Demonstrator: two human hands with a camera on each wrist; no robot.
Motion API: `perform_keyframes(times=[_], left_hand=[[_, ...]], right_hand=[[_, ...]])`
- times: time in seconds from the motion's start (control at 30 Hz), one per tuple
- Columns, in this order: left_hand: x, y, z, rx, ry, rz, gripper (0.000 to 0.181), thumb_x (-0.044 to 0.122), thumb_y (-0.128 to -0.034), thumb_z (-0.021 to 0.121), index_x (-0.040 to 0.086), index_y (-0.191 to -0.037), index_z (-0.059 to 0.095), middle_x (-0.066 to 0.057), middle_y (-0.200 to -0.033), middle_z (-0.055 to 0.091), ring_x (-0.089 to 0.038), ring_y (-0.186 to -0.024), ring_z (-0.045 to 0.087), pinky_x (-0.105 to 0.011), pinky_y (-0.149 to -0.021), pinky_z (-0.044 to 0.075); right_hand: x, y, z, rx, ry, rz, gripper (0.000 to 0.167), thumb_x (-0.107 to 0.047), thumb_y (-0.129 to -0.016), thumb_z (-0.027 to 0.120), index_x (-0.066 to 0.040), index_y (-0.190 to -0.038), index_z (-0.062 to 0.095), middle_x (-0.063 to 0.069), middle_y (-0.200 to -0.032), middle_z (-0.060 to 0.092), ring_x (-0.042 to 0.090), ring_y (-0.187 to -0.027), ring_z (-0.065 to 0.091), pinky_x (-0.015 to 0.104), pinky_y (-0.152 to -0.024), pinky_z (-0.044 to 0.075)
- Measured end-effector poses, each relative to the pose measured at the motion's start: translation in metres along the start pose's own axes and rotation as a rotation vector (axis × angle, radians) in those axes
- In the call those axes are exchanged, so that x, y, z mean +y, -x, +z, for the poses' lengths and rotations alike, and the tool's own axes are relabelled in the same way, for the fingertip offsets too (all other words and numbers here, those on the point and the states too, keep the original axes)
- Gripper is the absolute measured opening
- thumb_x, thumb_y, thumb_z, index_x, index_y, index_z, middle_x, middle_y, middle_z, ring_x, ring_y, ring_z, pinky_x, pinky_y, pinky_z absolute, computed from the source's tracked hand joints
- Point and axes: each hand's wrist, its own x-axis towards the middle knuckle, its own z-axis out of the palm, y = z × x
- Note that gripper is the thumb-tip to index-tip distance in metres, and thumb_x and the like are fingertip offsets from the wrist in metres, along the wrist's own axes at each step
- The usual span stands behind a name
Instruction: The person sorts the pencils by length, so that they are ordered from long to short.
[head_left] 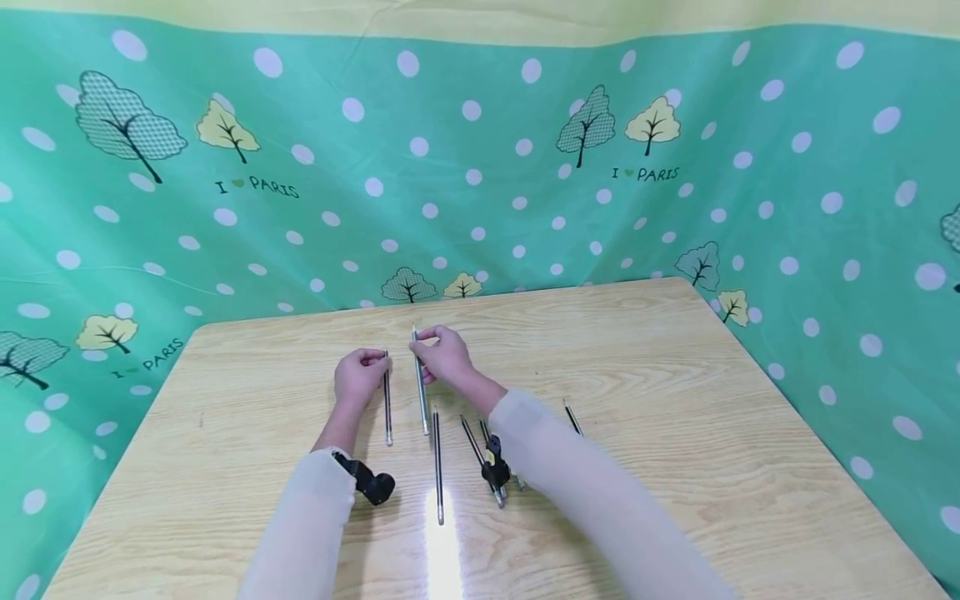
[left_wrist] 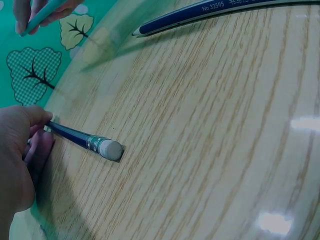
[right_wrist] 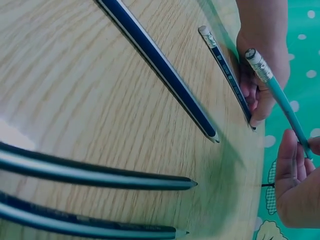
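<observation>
Both sets of fingers [head_left: 381,365] pinch near the far edge of the bench [head_left: 675,367]. The left hand [head_left: 357,380] holds a dark pencil [head_left: 387,408], the right hand [head_left: 450,358] a teal pencil [head_left: 422,403].

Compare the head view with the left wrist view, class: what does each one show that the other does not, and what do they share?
Only the head view shows the pale sleeves, the black wrist devices, the "PARIS" lettering and the further pencils partly behind a sleeve.

Only the left wrist view shows readable print, "No 33595", on a loose dark pencil.

Both show the left hand pinching a dark blue pencil, the right hand holding a teal pencil, the wooden table and the tree-patterned green cloth.
</observation>
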Motion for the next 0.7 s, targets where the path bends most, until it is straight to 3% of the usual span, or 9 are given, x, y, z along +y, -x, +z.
perform_keyframes(times=[0.33, 0.57, 0.7], left_hand=[[0.000, 0.000, 0.000, 0.006, 0.019, 0.017, 0.030, 0.022, -0.0848, 0.064, 0.004, -0.108, 0.065, -0.007, -0.092, 0.062, -0.006, -0.063, 0.056, -0.019, -0.056, 0.052], [0.001, 0.001, 0.000, 0.015, 0.028, 0.020, 0.028, 0.021, -0.0853, 0.065, 0.004, -0.108, 0.066, -0.008, -0.093, 0.065, -0.006, -0.059, 0.056, -0.018, -0.055, 0.052], [0.003, 0.003, -0.002, 0.012, 0.028, 0.020, 0.029, 0.020, -0.0853, 0.065, 0.003, -0.109, 0.066, -0.009, -0.093, 0.064, -0.008, -0.061, 0.057, -0.019, -0.056, 0.052]], right_hand=[[0.002, -0.002, 0.009, 0.013, 0.003, 0.003, 0.024, -0.022, -0.090, 0.062, -0.012, -0.112, 0.059, 0.001, -0.067, 0.056, 0.013, -0.048, 0.054, 0.044, -0.067, 0.059], [0.005, -0.004, 0.014, 0.024, 0.034, 0.027, 0.023, -0.022, -0.090, 0.062, -0.013, -0.111, 0.059, 0.002, -0.063, 0.057, 0.023, -0.054, 0.061, 0.044, -0.065, 0.059], [0.007, -0.007, 0.017, 0.029, 0.071, 0.036, 0.024, -0.024, -0.090, 0.062, -0.014, -0.112, 0.059, 0.002, -0.061, 0.057, 0.022, -0.053, 0.061, 0.041, -0.061, 0.059]])
